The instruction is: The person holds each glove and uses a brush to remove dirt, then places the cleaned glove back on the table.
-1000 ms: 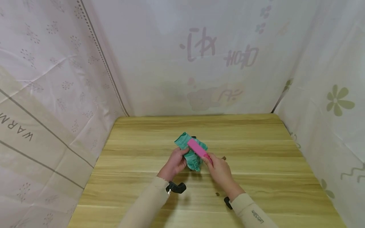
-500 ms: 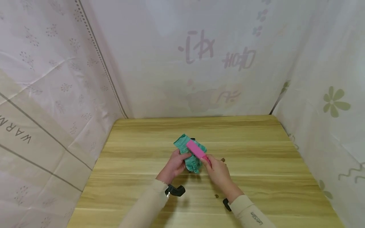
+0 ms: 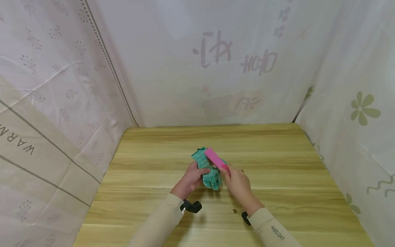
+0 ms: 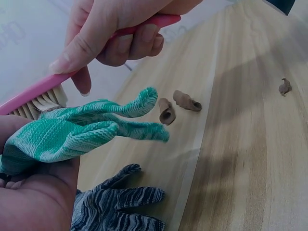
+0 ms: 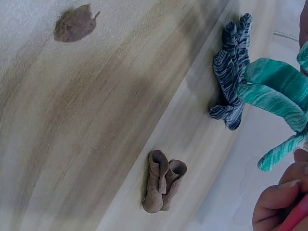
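Observation:
My left hand [image 3: 192, 178] holds a green striped knit glove [image 4: 72, 134] above the table, thumb on top and the glove's fingers hanging free. In my right hand [image 3: 237, 183] is a pink-handled brush [image 3: 215, 158], gripped by its handle. The brush's pale bristles [image 4: 45, 102] rest against the glove near its palm in the left wrist view. Beneath them a black-and-white striped glove [image 5: 231, 72] lies on the table, mostly hidden from the head view.
Two brown rolled pieces [image 5: 163, 183] lie on the wooden table [image 3: 148, 147] beside the striped glove. A small brown leaf-like bit [image 3: 235, 211] lies nearer the front edge. Patterned cloth walls [image 3: 172, 68] enclose the table on the back and both sides.
The green glove has tilted and shifted slightly right in my left hand. The brush has turned so its bristles show from the head view.

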The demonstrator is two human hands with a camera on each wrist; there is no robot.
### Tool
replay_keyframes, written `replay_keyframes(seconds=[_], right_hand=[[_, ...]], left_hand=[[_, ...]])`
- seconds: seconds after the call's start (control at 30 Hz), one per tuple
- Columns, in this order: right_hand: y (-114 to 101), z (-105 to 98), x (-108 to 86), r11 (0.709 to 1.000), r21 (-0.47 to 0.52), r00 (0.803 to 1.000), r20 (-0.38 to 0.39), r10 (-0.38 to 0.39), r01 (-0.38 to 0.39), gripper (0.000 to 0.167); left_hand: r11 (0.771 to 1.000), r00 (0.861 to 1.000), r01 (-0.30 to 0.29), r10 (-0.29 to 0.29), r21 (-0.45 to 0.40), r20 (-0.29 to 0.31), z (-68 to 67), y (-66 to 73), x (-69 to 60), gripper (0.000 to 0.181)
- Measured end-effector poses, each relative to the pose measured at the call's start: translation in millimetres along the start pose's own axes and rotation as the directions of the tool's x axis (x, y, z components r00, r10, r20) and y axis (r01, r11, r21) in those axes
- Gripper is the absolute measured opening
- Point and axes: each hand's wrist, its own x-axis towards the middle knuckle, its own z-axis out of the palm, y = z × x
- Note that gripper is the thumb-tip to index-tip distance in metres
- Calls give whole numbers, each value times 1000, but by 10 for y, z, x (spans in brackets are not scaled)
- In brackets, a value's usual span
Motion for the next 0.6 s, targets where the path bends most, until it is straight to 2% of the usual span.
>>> replay_keyframes(seconds=[0.17, 0.33, 0.43, 0.6], right_hand=[[23, -3, 27, 998, 44, 999, 16, 38, -39, 36], [23, -24, 44, 997, 48, 998, 25, 61, -62, 40], [10, -37, 39, 992, 97, 996, 44, 75, -79, 40], [-12, -17, 15, 988, 137, 996, 73, 59, -69, 43]], left_hand=[[1000, 1000, 19, -19, -9, 8, 31, -1, -7, 55], [999, 999, 34, -34, -25, 16, 33, -10, -7, 52], [997, 999, 34, -34, -69, 0, 20, -18, 9, 53], [979, 998, 15, -26, -205, -53, -14, -25, 44, 50]])
